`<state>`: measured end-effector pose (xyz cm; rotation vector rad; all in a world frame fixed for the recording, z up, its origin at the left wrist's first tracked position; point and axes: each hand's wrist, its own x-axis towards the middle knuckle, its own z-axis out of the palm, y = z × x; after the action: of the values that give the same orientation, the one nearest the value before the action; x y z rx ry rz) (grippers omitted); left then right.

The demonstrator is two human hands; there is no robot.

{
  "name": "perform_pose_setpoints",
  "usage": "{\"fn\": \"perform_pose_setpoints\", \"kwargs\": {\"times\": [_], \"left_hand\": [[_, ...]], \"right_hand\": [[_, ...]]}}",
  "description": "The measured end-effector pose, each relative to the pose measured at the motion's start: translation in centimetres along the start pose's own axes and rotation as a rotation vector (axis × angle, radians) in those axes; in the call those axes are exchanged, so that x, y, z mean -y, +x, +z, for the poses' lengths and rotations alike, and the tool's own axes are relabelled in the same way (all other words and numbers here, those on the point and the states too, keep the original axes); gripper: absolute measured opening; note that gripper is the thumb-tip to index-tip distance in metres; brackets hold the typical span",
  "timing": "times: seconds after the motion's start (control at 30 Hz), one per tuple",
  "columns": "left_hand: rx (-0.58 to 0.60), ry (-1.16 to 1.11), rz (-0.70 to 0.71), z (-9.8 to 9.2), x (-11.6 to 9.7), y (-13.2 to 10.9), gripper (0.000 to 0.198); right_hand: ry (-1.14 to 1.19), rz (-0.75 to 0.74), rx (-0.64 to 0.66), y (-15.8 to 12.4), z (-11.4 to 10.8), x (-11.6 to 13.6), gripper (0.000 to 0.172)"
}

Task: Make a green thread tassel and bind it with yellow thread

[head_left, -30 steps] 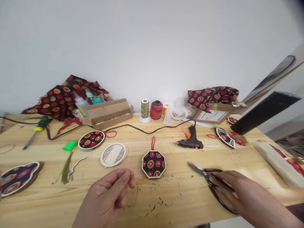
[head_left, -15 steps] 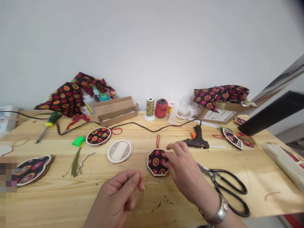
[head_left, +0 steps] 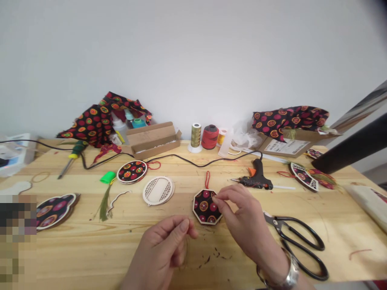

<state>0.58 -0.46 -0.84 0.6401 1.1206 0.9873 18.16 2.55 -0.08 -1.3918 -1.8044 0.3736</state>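
Observation:
An octagonal ornament, black cloth with red dots in a pale wooden rim and a red loop on top, lies flat at the middle of the wooden table. My right hand pinches its right edge between thumb and fingertips. My left hand hovers just in front of it, thumb and forefinger pressed on a thin tuft of fine threads that hangs down. Black scissors lie to the right of my right wrist.
A black glue gun with its cord lies behind the ornament. A round wooden lattice disc, a round fabric ornament and a green tassel lie left. Thread spools, cardboard boxes and patterned fabric line the wall.
My right hand left the scissors on the table, crossed left to the octagonal ornament and took hold of its edge. My left hand kept pinching the threads. The view shifted slightly.

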Motion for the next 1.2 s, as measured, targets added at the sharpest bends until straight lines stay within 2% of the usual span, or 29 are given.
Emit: {"fn": "perform_pose_setpoints", "kwargs": {"times": [0.1, 0.17, 0.3, 0.4, 0.77, 1.03, 1.13, 1.2], "left_hand": [[0.0, -0.032, -0.048, 0.1, 0.3, 0.2, 0.025], [0.001, -0.064, -0.082, 0.1, 0.3, 0.3, 0.025], [0.007, -0.125, -0.118, 0.1, 0.0, 0.4, 0.023], [0.008, -0.15, -0.13, 0.3, -0.3, 0.5, 0.025], [0.014, -0.186, -0.116, 0.0, -0.2, 0.4, 0.019], [-0.024, -0.224, -0.107, 0.6, -0.6, 0.3, 0.017], [-0.037, -0.208, -0.083, 0.5, -0.5, 0.3, 0.017], [-0.038, -0.202, -0.057, 0.5, -0.5, 0.4, 0.016]], "right_hand": [[-0.013, -0.07, -0.157, -0.7, 0.3, 1.3, 0.012], [-0.062, -0.162, -0.202, -1.5, 0.7, 2.2, 0.012], [-0.145, -0.345, -0.195, -3.4, 2.0, 3.2, 0.01], [-0.183, -0.397, -0.168, -4.3, 2.8, 3.2, 0.011], [-0.267, -0.4, -0.095, -4.8, 3.1, 2.9, 0.016], [-0.213, -0.376, -0.044, -4.8, 3.3, 2.7, 0.019], [-0.049, -0.268, 0.017, -4.7, 2.8, 2.6, 0.017], [0.131, -0.108, 0.084, -4.5, 2.3, 2.6, 0.02]]}}
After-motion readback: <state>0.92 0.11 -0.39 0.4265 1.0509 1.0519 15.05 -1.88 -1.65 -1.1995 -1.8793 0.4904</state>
